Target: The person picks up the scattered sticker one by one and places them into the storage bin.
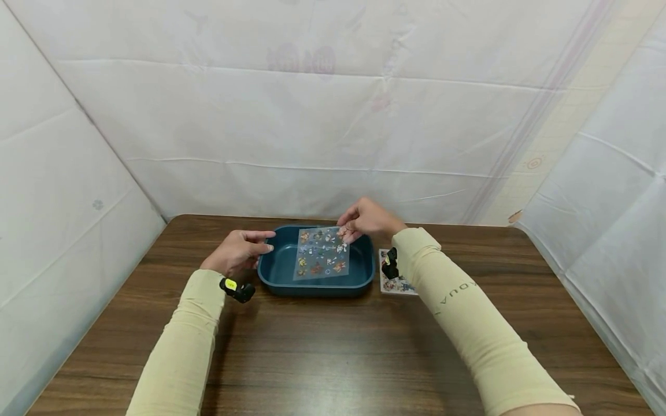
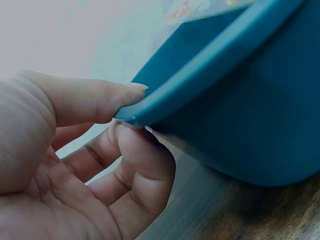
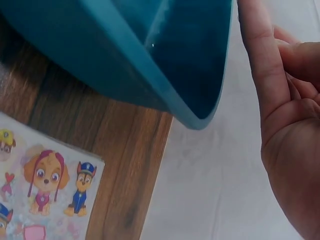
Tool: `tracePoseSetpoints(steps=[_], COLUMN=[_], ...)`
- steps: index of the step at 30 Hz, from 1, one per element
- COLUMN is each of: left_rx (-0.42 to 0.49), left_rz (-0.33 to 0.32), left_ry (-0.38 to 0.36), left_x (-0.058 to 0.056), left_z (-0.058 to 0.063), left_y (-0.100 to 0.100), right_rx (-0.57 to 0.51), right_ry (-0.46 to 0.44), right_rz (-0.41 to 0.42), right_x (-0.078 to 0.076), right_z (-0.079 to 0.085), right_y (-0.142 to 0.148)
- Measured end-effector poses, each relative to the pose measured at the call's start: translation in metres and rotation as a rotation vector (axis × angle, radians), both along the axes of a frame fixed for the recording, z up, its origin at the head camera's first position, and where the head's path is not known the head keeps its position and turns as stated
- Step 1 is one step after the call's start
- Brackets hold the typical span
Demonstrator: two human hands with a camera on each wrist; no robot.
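Note:
A dark teal basin [image 1: 317,289] with rounded corners sits near the table's back edge. At its left end, my left hand [image 1: 236,251] pinches the rim, thumb on the inner side and curled fingers beneath, as the left wrist view shows close up. Over the basin hangs a clear sticker sheet [image 1: 322,253] printed with small cartoon dogs. My right hand [image 1: 372,219] pinches that sheet by its upper right corner, above the basin's back right. In the right wrist view the right hand [image 3: 290,110] is beside the basin's rim, and the sheet is out of sight.
Right of the basin lies a stack of sticker sheets [image 3: 47,185] with cartoon dogs, partly covered by the right sleeve in the head view. The brown wooden table [image 1: 322,346] meets white cloth walls [image 1: 312,127] at the back and sides.

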State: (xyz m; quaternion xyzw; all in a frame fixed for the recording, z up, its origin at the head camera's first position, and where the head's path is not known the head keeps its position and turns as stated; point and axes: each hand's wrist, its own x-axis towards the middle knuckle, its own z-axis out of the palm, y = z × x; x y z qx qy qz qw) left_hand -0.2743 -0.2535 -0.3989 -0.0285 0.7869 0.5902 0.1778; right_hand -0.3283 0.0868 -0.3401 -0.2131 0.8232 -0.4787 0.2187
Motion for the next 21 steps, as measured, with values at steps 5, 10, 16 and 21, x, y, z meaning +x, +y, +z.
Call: tracePoseSetpoints(steps=[5, 10, 16, 21], left_rx=[0.005, -0.003, -0.001, 0.001], left_rz=[0.016, 0.007, 0.005, 0.002], left_ry=[-0.006, 0.0, -0.003, 0.002], left_x=[0.001, 0.003, 0.005, 0.005], left_z=[0.001, 0.001, 0.002, 0.002], left_y=[0.001, 0.002, 0.001, 0.002], right_rx=[0.009, 0.025, 0.065, 0.093], right_ry=[0.005, 0.019, 0.014, 0.008], right_rz=[-0.001, 0.004, 0.012, 0.022], right_x=[-0.003, -0.005, -0.007, -0.006], right_z=[-0.003, -0.007, -0.009, -0.01], right_y=[-0.005, -0.01, -0.017, -0.023])
